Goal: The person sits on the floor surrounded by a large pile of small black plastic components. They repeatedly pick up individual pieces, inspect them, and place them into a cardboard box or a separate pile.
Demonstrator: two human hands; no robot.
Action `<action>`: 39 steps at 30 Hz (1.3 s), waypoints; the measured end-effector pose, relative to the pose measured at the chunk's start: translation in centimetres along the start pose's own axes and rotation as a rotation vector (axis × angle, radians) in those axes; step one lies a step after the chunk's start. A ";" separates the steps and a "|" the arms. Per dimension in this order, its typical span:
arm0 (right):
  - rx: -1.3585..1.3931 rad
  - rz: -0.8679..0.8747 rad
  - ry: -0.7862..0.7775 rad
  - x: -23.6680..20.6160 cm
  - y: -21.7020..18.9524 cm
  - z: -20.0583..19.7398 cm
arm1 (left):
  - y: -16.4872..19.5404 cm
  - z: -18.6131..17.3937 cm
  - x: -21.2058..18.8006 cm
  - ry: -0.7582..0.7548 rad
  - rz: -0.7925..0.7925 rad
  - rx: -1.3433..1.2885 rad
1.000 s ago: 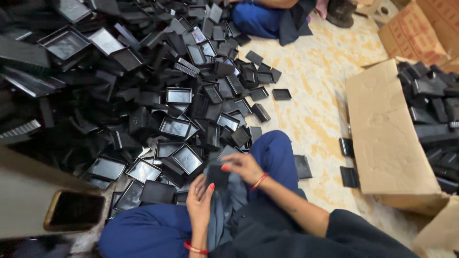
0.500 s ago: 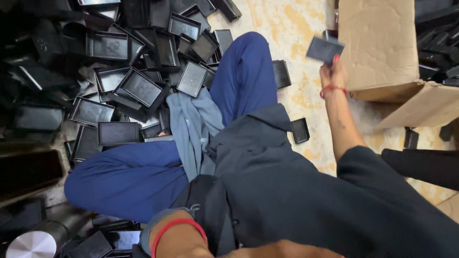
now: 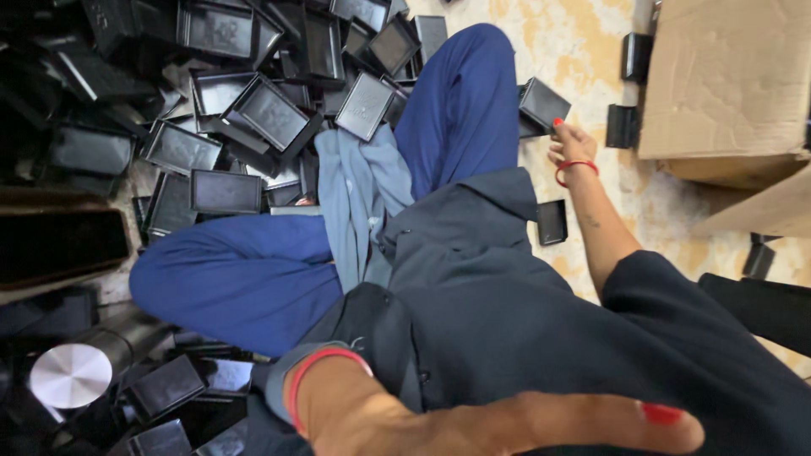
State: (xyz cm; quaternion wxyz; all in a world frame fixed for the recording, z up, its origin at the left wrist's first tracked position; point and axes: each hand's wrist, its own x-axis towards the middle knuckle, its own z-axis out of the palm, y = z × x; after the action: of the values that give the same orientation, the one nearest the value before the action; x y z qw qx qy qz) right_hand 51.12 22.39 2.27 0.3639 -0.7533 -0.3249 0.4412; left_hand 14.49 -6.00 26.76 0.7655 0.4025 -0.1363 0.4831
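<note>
While a big heap of black trays [image 3: 253, 110] lies piled to the left & front of the seated person in the head view, only a few lie loose on the yellowish floor [image 3: 591, 51] nr the cardboard box [image 3: 726, 76] at right, so I'd judge most of the sorting work is left, w/ the bulk of the pile untouched. How much sits inside the box can't be told; its inside isn't visible.

Right hand [image 3: 570, 148], w/ a red thread on the wrist, reaches out past the blue-trousered knee [image 3: 460, 101] and pinches a black tray [image 3: 542, 105] by its lower edge, fingers partly curled round it; the tray is tilted, held up off the floor, between the knee and the box. Another small black tray [image 3: 552, 222] lies flat on the floor just beside the forearm.

Left hand [image 3: 473, 422] is v. close to the lens at bottom, blurred, spread flat w/ fingers extended, holding nothing; it hovers over the dark shirt [image 3: 524, 304]. A round metal lid [image 3: 71, 376] shows at lower left.
</note>
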 end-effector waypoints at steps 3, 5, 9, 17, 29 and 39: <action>-0.125 -0.005 -0.056 0.2 0.5 -0.7 | 0.4 -0.3 0.3 -0.007 0.012 0.034; -0.174 -0.010 -0.060 0.7 1.0 -1.2 | 1.2 -0.6 0.4 0.012 0.028 0.060; -0.284 -0.038 -0.077 2.3 1.8 -2.0 | 2.5 -0.4 0.3 0.040 0.009 0.073; -0.529 -1.150 0.173 -0.7 -3.5 0.6 | -0.7 -2.2 -1.4 0.042 0.416 0.559; -1.222 -1.829 -0.819 -11.5 -7.1 26.9 | -0.5 -2.4 -4.1 0.213 0.849 0.998; -0.952 -1.475 -0.885 -12.3 -8.3 25.8 | -0.1 -1.3 -2.8 0.247 0.608 0.673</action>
State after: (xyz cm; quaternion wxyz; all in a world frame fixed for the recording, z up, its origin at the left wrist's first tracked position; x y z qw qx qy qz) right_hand 21.57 23.46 5.54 0.0519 -0.1964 -0.9645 0.1687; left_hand 12.97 -6.77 24.21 0.4268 0.5097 0.0082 0.7470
